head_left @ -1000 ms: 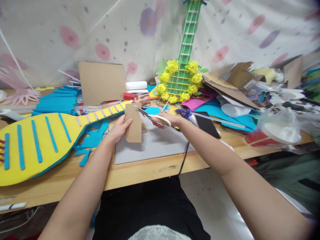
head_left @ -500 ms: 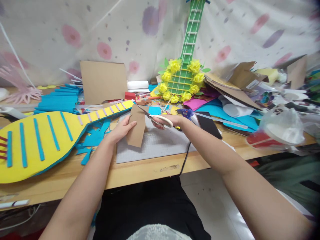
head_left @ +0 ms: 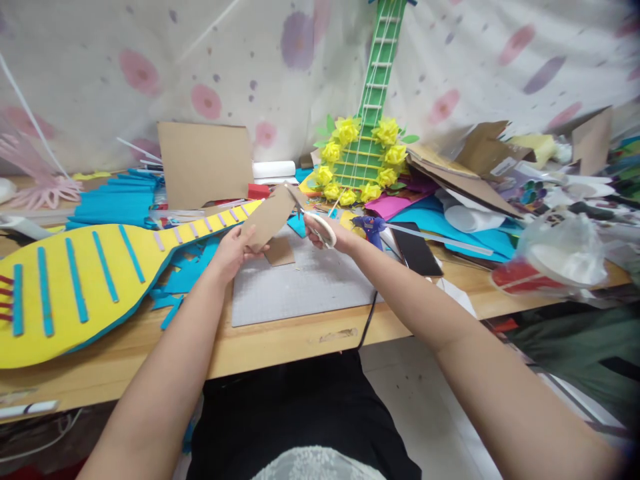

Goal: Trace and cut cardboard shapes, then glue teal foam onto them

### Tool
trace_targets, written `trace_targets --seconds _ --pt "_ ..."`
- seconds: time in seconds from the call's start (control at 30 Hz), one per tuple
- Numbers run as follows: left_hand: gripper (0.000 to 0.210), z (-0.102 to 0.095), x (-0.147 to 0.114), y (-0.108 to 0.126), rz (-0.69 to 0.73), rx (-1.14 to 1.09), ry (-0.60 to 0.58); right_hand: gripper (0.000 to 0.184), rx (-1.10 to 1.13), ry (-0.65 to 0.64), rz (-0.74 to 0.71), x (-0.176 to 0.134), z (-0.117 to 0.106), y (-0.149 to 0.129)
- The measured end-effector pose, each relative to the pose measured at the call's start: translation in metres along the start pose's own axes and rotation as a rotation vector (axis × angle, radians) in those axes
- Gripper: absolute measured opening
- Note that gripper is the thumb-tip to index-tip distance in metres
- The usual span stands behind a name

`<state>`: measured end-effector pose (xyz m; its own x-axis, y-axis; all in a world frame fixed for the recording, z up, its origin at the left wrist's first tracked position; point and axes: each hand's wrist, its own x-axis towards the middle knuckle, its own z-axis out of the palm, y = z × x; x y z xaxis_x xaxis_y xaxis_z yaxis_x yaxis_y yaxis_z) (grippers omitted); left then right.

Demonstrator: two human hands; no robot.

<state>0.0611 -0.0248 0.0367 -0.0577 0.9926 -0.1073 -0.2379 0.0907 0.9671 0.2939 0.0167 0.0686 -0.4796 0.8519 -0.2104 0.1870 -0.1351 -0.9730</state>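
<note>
My left hand grips a brown piece of cardboard by its lower left side, holding it up at a slant. In my right hand is a pair of scissors with white handles, my fingers through the loops. Its blades meet the upper right edge of the cardboard; whether they are parted is hard to make out. Below, a smaller cardboard scrap lies on the grey cutting mat.
A yellow and blue lute-shaped craft lies left, beside blue scraps. Behind stands a green stringed craft with yellow flowers. To the right are a blue glue gun, a black phone and a bagged red bucket.
The held cardboard has turned and tilted to the upper right, away from the mat. The scrap on the mat now shows. My left hand has shifted slightly left.
</note>
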Motion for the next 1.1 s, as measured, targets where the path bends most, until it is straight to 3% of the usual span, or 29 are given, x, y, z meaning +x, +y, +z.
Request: trace_targets --seconds 0.07,0.13,0.23,0.33,0.47,0.63,0.83,1.1 --pt "0.037 0.005 -0.001 -0.003 -0.066 -0.166 -0.019 0.049 0.088 0.101 0.019 0.005 0.007 0.005" --pt "0.031 0.014 -0.004 -0.007 -0.097 -0.279 -0.045 0.051 0.139 0.123 0.037 0.007 0.017 0.009" --pt "0.028 0.03 -0.009 -0.012 -0.118 -0.356 -0.05 0.053 0.166 0.06 0.046 0.005 0.034 0.014" --pt "0.022 0.04 -0.011 -0.014 -0.112 -0.392 0.111 0.053 0.128 -0.074 0.069 0.001 0.044 0.016" --pt "0.012 0.038 -0.01 -0.01 -0.079 -0.379 0.254 0.057 0.084 -0.286 0.043 0.001 0.035 0.015" --pt "0.019 0.03 -0.011 -0.006 0.077 -0.273 0.213 0.057 -0.048 -0.394 0.035 -0.001 0.014 0.01" --pt "0.025 0.028 -0.012 -0.007 0.089 -0.24 0.148 0.052 -0.122 -0.34 0.009 -0.01 0.011 0.008" --pt "0.01 0.033 -0.014 -0.003 -0.018 -0.249 0.173 0.052 -0.073 -0.294 0.007 -0.013 0.016 0.014"
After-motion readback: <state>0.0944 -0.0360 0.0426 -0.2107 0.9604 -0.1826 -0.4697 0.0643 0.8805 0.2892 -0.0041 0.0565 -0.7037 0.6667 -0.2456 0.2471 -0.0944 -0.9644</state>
